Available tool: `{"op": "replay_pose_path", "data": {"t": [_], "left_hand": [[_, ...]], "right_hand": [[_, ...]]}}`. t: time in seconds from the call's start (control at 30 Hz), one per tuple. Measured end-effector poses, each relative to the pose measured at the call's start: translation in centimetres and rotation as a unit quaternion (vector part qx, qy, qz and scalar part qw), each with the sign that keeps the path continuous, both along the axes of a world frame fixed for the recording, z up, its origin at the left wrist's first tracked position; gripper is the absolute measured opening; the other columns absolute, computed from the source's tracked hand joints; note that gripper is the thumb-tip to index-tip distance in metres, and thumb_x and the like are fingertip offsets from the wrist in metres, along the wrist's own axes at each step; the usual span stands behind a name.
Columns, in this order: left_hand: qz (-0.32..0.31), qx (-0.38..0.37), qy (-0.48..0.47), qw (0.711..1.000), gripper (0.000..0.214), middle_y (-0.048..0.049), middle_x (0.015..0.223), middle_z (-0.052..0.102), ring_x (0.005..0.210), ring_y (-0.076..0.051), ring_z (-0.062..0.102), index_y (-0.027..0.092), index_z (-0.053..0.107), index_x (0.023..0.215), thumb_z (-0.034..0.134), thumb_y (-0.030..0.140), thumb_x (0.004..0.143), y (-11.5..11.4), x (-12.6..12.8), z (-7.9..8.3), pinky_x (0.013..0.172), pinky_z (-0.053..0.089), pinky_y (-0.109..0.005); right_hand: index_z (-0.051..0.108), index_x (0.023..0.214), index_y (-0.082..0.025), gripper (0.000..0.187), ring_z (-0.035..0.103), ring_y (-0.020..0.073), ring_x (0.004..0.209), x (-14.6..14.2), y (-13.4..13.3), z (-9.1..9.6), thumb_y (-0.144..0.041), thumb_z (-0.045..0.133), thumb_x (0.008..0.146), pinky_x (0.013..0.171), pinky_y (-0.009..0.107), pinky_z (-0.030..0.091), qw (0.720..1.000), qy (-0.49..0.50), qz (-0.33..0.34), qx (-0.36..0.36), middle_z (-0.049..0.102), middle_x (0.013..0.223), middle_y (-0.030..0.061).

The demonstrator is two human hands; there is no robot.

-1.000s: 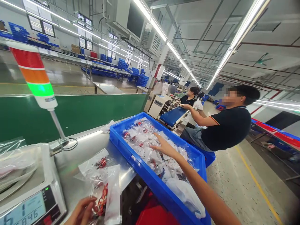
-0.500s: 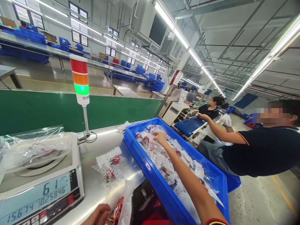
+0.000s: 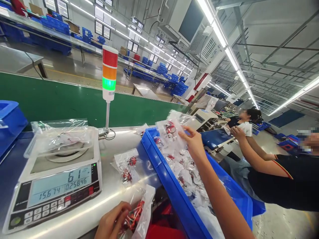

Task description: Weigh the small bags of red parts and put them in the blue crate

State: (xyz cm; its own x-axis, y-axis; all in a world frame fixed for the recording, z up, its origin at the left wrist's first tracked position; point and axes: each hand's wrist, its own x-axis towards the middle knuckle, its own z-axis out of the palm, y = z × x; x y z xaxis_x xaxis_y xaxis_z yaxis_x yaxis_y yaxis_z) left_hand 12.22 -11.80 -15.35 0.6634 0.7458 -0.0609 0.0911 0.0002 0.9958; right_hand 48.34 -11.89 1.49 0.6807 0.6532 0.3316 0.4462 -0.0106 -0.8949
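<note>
My right hand point(image 3: 193, 141) is raised over the blue bin point(image 3: 163, 177), fingers closed on a clear plastic bag point(image 3: 170, 129) with red and dark parts inside. Many similar small bags point(image 3: 185, 172) fill the bin below it. At the bottom, my left hand point(image 3: 112, 220) has curled fingers gripping a clear bag of red wired parts point(image 3: 136, 212) at the bench's front edge. Two more small bags with red parts point(image 3: 127, 171) lie on the metal bench between the scale and the bin.
A digital scale point(image 3: 59, 186) reads 61, with a clear bag on its pan. Behind it stands a signal tower point(image 3: 109, 74) lit green. Another blue bin point(image 3: 10, 124) is at far left. On the right, a co-worker point(image 3: 274, 179) sits beside a machine's blue belt point(image 3: 211, 137).
My right hand has risen from among the bags in the bin with a bag in its fingers. The view has shifted left. The co-worker's hands now hold something white.
</note>
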Motion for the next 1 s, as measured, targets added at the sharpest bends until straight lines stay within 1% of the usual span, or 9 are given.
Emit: {"op": "replay_pose_path", "data": {"t": [0.07, 0.13, 0.23, 0.33, 0.5, 0.63, 0.73, 0.87, 1.0], "left_hand": [[0.005, 0.005, -0.003, 1.0, 0.044, -0.0001, 0.075, 0.069, 0.066, -0.016, 0.062, 0.025, 0.07, 0.082, 0.053, 0.065, 0.088, -0.2, -0.2, -0.1, 0.069, 0.053, -0.02], [0.02, 0.003, -0.003, 1.0, 0.044, 0.0, 0.075, 0.069, 0.066, -0.016, 0.061, 0.025, 0.069, 0.082, 0.051, 0.065, 0.089, -0.5, -0.4, -0.4, 0.068, 0.053, -0.019], [0.035, 0.002, 0.011, 0.999, 0.045, -0.0002, 0.075, 0.069, 0.064, -0.016, 0.061, 0.024, 0.068, 0.083, 0.049, 0.064, 0.091, -0.5, -0.3, -1.6, 0.064, 0.052, -0.02], [0.087, 0.022, 0.021, 0.996, 0.045, -0.0028, 0.084, 0.071, 0.074, -0.019, 0.067, 0.024, 0.068, 0.087, 0.048, 0.064, 0.09, 0.2, 0.4, -3.9, 0.069, 0.056, -0.024], [0.157, 0.052, 0.026, 0.986, 0.05, -0.0148, 0.13, 0.06, 0.106, -0.027, 0.068, 0.021, 0.069, 0.104, 0.046, 0.063, 0.089, 2.1, 3.1, -6.4, 0.083, 0.061, -0.037], [0.193, 0.091, 0.027, 0.976, 0.045, -0.0149, 0.13, 0.059, 0.114, -0.03, 0.064, 0.02, 0.066, 0.101, 0.041, 0.057, 0.092, 3.4, 5.8, -6.1, 0.099, 0.055, -0.049], [0.191, 0.115, 0.032, 0.974, 0.041, -0.0147, 0.123, 0.062, 0.114, -0.032, 0.063, 0.02, 0.066, 0.097, 0.042, 0.054, 0.09, 4.6, 7.1, -5.7, 0.102, 0.052, -0.055], [0.175, 0.096, 0.011, 0.98, 0.039, -0.0116, 0.118, 0.061, 0.102, -0.028, 0.067, 0.021, 0.065, 0.088, 0.045, 0.054, 0.088, 5.5, 7.1, -5.7, 0.087, 0.062, -0.045], [0.205, 0.077, -0.004, 0.976, 0.04, -0.0115, 0.113, 0.059, 0.094, -0.025, 0.067, 0.021, 0.064, 0.083, 0.05, 0.058, 0.086, 4.6, 6.3, -6.1, 0.08, 0.064, -0.041]], "right_hand": [[0.07, 0.11, -0.02, 0.047, 0.072, 0.021, 0.079, -3.2, 2.6, -2.1, -0.044, 0.079, 0.071, 0.068, 0.031, 0.058, 0.994, 0.037, 0.089, -0.052, 0.075, 0.11, 0.0057], [0.066, 0.119, -0.019, 0.043, 0.073, 0.0217, 0.085, -6.1, 5.1, -5.1, -0.041, 0.07, 0.082, 0.072, 0.032, 0.059, 0.975, -0.013, 0.15, -0.164, 0.073, 0.116, 0.0072], [0.064, 0.123, -0.017, 0.036, 0.072, 0.0228, 0.102, -8.7, 7.6, -9.3, -0.025, 0.062, 0.088, 0.086, 0.032, 0.057, 0.909, -0.165, 0.18, -0.338, 0.072, 0.121, 0.0097], [0.068, 0.115, -0.016, 0.033, 0.068, 0.0281, 0.113, -9.5, 8.2, -11.4, -0.012, 0.065, 0.082, 0.099, 0.038, 0.05, 0.872, -0.227, 0.175, -0.397, 0.074, 0.116, 0.0131], [0.061, 0.13, -0.02, 0.046, 0.067, 0.0296, 0.114, -8.6, 6.5, -9.5, -0.013, 0.063, 0.084, 0.099, 0.039, 0.048, 0.847, -0.288, 0.15, -0.42, 0.075, 0.115, 0.0118], [0.057, 0.135, -0.028, 0.037, 0.067, 0.0218, 0.113, -5.1, 3.9, -5.9, -0.026, 0.045, 0.099, 0.099, 0.033, 0.047, 0.865, -0.304, 0.089, -0.389, 0.072, 0.123, 0.0039], [0.056, 0.135, -0.022, 0.038, 0.064, 0.0247, 0.118, -0.8, 1.5, -4.4, -0.026, 0.038, 0.101, 0.103, 0.038, 0.044, 0.867, -0.298, 0.006, -0.399, 0.068, 0.129, 0.01], [0.057, 0.137, -0.017, 0.063, 0.057, 0.0354, 0.128, 3.1, -1.7, -5.8, -0.033, 0.077, 0.079, 0.106, 0.047, 0.042, 0.844, -0.263, 0.015, -0.467, 0.063, 0.136, 0.0178], [0.056, 0.14, -0.014, 0.094, 0.055, 0.0404, 0.13, 2.8, -3.5, -9.2, -0.03, 0.094, 0.056, 0.108, 0.051, 0.041, 0.827, -0.233, 0.054, -0.508, 0.061, 0.137, 0.0223]]}}
